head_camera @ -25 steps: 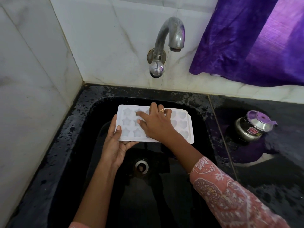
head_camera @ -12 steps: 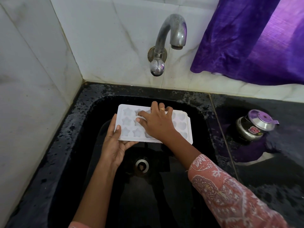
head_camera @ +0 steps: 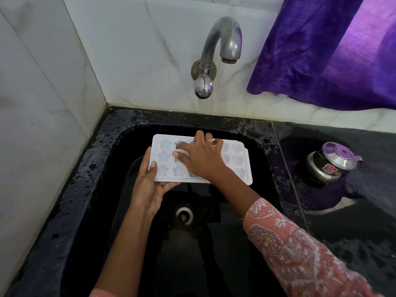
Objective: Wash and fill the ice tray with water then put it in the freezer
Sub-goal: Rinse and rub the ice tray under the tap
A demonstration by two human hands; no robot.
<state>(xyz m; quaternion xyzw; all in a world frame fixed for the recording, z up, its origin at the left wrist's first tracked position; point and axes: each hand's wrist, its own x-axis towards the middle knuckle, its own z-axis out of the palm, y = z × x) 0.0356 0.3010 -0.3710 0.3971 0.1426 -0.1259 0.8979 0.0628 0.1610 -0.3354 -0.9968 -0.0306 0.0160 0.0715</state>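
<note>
- Grip first: the left hand (head_camera: pixel 147 189) grasps the tray (head_camera: pixel 246 168) at its near left corner, thumb on the top rim and fingers underneath. The right hand (head_camera: pixel 202 158) grasps nothing; it lies on the tray with fingers (head_camera: pixel 184 145) spread over the star cups (head_camera: pixel 164 156).
- The tray is held roughly level over the sink (head_camera: pixel 171 120), cups up, above the drain (head_camera: pixel 183 214) and clear of the sink floor.
- The step in hand, as I judge it, is the wash: rubbing the cups out by fingertip.
- To do it well, work into the points of each star, where grime would lodge, then cross to the heart cups (head_camera: pixel 236 160), which lie bare to the right of the hand.
- A hold at one corner leaves the right end unsupported. Pressing there could tip the tray, so press lightly or shift the left hold toward the middle of the near edge.
- The tap (head_camera: pixel 220 39) shows no stream; rinsing and filling will need it opened, with the tray brought under the spout.
- A lidded pot (head_camera: pixel 330 163) stands on the bench (head_camera: pixel 353 221) right of the sink, well apart from the work.
</note>
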